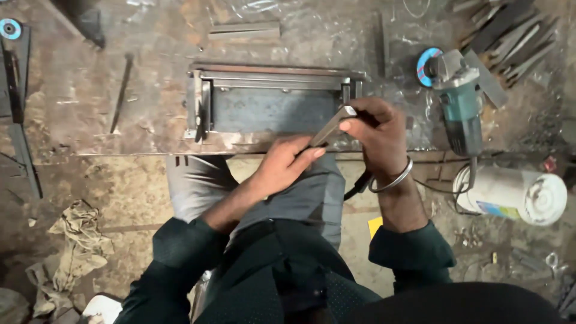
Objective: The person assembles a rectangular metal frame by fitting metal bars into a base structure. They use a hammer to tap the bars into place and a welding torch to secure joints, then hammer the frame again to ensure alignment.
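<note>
We are pinching a flat metal bar (pixel 332 125) with both hands: left hand (pixel 282 165) steadying its lower end, right hand (pixel 375 129) gripping its top against the steel frame (pixel 270 90) for alignment.

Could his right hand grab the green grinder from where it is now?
Probably yes. The grinder lies on the bench just beside the right hand with nothing between them, but that hand is holding a metal strip with the left hand.
</note>
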